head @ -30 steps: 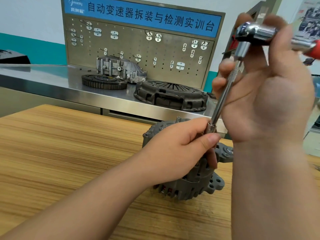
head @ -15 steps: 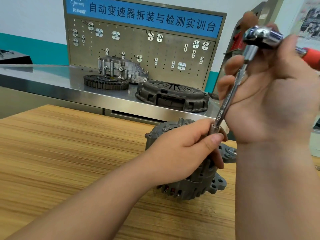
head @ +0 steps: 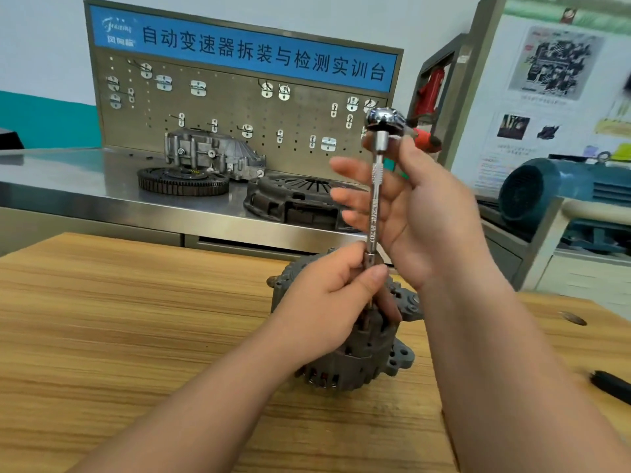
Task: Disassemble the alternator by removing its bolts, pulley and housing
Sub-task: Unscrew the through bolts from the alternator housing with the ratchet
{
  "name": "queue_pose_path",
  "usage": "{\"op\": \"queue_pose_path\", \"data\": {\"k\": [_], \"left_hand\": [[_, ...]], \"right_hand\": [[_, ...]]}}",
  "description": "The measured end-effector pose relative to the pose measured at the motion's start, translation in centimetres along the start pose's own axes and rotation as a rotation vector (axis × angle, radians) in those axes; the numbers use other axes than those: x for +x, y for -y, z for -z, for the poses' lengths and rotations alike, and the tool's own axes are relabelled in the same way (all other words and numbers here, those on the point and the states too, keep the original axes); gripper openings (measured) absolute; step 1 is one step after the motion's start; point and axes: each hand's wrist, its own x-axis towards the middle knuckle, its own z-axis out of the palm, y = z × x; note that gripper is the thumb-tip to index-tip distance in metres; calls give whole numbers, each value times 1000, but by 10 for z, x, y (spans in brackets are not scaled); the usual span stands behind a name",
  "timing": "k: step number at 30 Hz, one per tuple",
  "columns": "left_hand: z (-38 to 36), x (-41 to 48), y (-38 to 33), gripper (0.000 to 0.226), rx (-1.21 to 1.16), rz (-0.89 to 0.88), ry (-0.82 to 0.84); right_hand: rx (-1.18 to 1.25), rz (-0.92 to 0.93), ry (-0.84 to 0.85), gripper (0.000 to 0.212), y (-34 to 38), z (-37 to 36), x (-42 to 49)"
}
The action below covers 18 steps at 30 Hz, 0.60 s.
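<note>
A grey alternator [head: 372, 363] stands on the wooden table [head: 136, 319]. My left hand [head: 324, 308] rests over its top and pinches the socket [head: 368, 259] at the lower end of a long chrome extension bar [head: 375, 206]. The bar stands nearly upright and carries a ratchet [head: 382, 119] with a red handle pointing right. My right hand [head: 433, 216] holds the ratchet near its head between thumb and palm, with the other fingers spread out to the left behind the bar. The bolt under the socket is hidden by my left hand.
Behind the table, a steel bench [head: 68, 179] carries a toothed flywheel [head: 182, 180], a gearbox housing [head: 211, 151] and a clutch cover [head: 290, 199] before a pegboard [head: 239, 107]. A black tool [head: 611, 385] lies at the table's right edge. A blue motor [head: 546, 189] sits far right.
The extension bar has swung from leaning right to nearly upright. My right hand's fingers have spread out from the bar. My left hand has stayed on the socket.
</note>
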Motion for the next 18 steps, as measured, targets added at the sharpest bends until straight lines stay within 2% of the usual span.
{"op": "queue_pose_path", "data": {"k": [6, 10, 15, 18], "left_hand": [[8, 0, 2, 20, -92, -12, -162], [12, 2, 10, 27, -135, -22, -197], [14, 4, 12, 27, -181, -22, -214], [12, 3, 9, 27, -178, -40, -193]], "right_hand": [[-781, 158, -178, 17, -10, 24, -35], [-1138, 116, -124, 16, -21, 40, -63], [-1464, 72, -22, 30, -38, 46, -75], [-1550, 123, -63, 26, -44, 43, -73]]}}
